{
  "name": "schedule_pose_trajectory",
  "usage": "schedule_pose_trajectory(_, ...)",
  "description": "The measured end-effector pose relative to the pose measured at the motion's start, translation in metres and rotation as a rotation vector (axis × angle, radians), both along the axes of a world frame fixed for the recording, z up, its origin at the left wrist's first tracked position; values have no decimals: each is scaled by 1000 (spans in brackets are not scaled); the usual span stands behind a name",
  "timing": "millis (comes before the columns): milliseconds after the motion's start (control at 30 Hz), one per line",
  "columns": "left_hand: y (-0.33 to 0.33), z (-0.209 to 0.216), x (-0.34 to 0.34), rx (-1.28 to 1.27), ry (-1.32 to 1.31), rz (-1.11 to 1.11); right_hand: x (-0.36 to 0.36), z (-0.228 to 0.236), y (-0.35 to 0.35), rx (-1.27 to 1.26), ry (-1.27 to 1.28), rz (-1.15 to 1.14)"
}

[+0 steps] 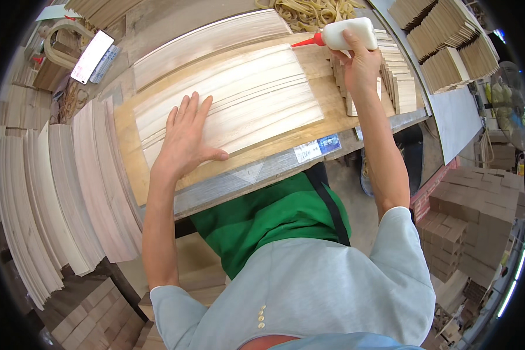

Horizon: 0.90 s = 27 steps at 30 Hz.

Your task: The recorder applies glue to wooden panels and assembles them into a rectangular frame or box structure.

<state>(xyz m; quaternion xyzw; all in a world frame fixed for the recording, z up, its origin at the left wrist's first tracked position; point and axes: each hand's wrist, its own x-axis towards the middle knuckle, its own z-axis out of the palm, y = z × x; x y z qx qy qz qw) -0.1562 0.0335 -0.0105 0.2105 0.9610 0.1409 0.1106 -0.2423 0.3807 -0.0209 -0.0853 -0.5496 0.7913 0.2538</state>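
A pale wooden board [256, 99] lies flat on the yellowish work board in front of me. My left hand [188, 137] rests on its left part, palm down with the fingers spread. In my right hand [363, 61] is a white glue bottle [351, 34] with a red nozzle, held tilted sideways. The nozzle tip points left and is at the far right corner of the board; whether it touches the wood I cannot tell. Right under that hand stand rows of small wooden strips [399, 87].
Another pale board [210, 44] lies behind the first. Stacked thin panels [87, 181] fill the left side. A phone [92, 56] with a bright screen stands at the far left. Tan rubber bands [312, 13] are heaped at the back. More wooden pieces [449, 44] are stacked far right.
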Motion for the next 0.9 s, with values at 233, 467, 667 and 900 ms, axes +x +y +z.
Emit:
schedule_pose_trajectory(233, -1, -1, 1, 20, -5, 4, -13, -6, -9, 58, 29, -57)
schedule_pose_trajectory(467, 0, -2, 0, 3, -29, 22, -2, -1, -12, 65, 5, -78)
schedule_pose_trajectory(667, 1, -1, -1, -1, -20, 17, 18, 1, -2, 132, -36, -47)
schedule_pose_trajectory(900, 0, -2, 1, -12, -8, 22, 45, 5, 7, 178, -26, -28)
